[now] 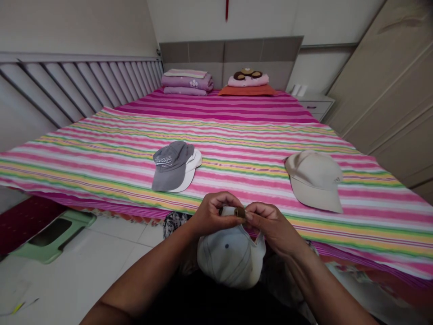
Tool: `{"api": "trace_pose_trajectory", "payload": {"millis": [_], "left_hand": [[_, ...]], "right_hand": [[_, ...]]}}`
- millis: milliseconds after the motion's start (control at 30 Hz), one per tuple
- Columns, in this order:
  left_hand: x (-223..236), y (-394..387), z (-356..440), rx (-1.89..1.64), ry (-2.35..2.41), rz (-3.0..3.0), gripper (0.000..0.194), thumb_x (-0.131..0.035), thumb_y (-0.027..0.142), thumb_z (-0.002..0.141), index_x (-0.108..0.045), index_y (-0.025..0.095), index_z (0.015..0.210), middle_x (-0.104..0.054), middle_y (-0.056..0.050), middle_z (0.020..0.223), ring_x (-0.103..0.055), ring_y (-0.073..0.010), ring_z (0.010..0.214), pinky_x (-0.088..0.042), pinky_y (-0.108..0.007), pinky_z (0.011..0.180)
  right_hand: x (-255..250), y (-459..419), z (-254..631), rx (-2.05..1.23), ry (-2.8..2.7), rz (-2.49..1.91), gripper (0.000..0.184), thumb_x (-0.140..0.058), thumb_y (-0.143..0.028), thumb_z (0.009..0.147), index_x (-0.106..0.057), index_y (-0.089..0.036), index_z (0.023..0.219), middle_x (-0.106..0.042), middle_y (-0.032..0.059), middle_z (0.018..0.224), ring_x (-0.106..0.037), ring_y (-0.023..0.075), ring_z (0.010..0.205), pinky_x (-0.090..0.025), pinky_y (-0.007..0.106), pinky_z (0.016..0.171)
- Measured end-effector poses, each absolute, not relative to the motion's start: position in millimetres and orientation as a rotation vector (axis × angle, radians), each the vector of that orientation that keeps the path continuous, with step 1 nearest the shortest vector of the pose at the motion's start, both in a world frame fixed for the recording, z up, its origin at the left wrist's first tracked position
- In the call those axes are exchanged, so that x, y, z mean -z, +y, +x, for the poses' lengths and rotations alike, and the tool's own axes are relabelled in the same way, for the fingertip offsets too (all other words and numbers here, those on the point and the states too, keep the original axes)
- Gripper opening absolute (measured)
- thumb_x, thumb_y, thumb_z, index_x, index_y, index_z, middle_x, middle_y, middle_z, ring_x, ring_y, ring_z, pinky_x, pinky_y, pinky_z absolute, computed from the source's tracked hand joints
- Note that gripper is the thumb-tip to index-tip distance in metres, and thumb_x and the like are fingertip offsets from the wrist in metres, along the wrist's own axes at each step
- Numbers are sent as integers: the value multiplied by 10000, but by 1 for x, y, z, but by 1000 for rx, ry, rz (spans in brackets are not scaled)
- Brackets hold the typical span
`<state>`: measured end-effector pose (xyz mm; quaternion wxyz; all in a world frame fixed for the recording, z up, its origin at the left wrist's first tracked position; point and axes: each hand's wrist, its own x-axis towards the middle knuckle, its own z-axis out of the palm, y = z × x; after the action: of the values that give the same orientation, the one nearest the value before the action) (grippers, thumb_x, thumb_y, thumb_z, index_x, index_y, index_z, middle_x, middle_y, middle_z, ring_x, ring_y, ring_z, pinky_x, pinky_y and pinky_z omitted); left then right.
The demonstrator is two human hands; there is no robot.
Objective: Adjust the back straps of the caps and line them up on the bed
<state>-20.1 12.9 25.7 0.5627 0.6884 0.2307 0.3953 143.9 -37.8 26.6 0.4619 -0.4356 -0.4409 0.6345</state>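
Low in front of my body is a pale grey-blue baseball cap [225, 259], its rounded crown towards me and its rear strap raised. My left hand [216, 214] is closed on the strap, thumb and fingers pinching beside a small brass-coloured buckle [240, 212]. From the other side, my right hand [269, 221] pinches at the buckle and the strap end; the exact fingertip contact is partly hidden. On the bed ahead, a dark grey cap [174, 162] with white lettering sits over a white cap [194, 169]. Further right rests a beige cap [314, 178].
A striped sheet covers the bed [243, 149]. Folded purple bedding [187, 83] and a pink and orange stack [248, 83] lie by the headboard [203, 52]. At left on the tiled floor stands a green stool [57, 237]. A white nightstand [316, 104] is beyond.
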Motion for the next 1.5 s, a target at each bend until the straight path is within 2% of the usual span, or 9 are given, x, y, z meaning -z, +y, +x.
{"api": "trace_pose_trajectory", "payload": {"millis": [300, 500, 733, 1000, 1267, 1500], "left_hand": [[-25, 13, -21, -929, 492, 1552, 226, -706, 205, 608, -597, 126, 789, -585, -27, 705, -526, -101, 632, -411, -222, 592], [-17, 15, -19, -1025, 469, 1360, 225, -720, 168, 584, -588, 131, 763, -567, -8, 695, -511, -86, 630, -393, -209, 585], [-15, 12, -15, -938, 487, 1308, 240, -715, 205, 593, -568, 119, 762, -542, 2, 680, -476, -66, 599, -364, -189, 558], [-12, 14, -18, -1036, 469, 1375, 218, -710, 197, 596, -588, 134, 765, -528, -9, 724, -495, -99, 670, -386, -224, 615], [-15, 15, -19, -988, 456, 1451, 214, -704, 198, 611, -596, 133, 784, -532, -12, 743, -497, -98, 673, -380, -223, 614], [-15, 15, -20, -904, 480, 1452, 220, -694, 212, 630, -588, 131, 806, -545, -23, 759, -508, -102, 687, -388, -208, 592]], "right_hand": [[-27, -37, 139, -1581, -1037, -970, 237, -661, -344, 682, -561, -145, 600, -493, -34, 490, -387, 59, 430, -299, 197, 419], [-29, -38, 138, -1551, -1036, -1025, 213, -639, -359, 698, -552, -165, 702, -514, -31, 538, -414, 74, 458, -311, 201, 431], [-27, -39, 134, -1582, -1021, -1024, 227, -646, -353, 687, -543, -155, 648, -514, -26, 527, -405, 69, 448, -295, 199, 425], [-32, -39, 137, -1547, -1059, -1125, 228, -640, -365, 687, -534, -163, 681, -508, -29, 550, -396, 69, 431, -292, 196, 395], [-25, -39, 133, -1599, -938, -978, 172, -639, -291, 686, -548, -160, 623, -520, -32, 501, -409, 65, 407, -320, 197, 406], [-30, -39, 134, -1520, -991, -1012, 179, -639, -301, 676, -553, -164, 598, -503, -32, 485, -407, 77, 416, -317, 214, 420]]}}
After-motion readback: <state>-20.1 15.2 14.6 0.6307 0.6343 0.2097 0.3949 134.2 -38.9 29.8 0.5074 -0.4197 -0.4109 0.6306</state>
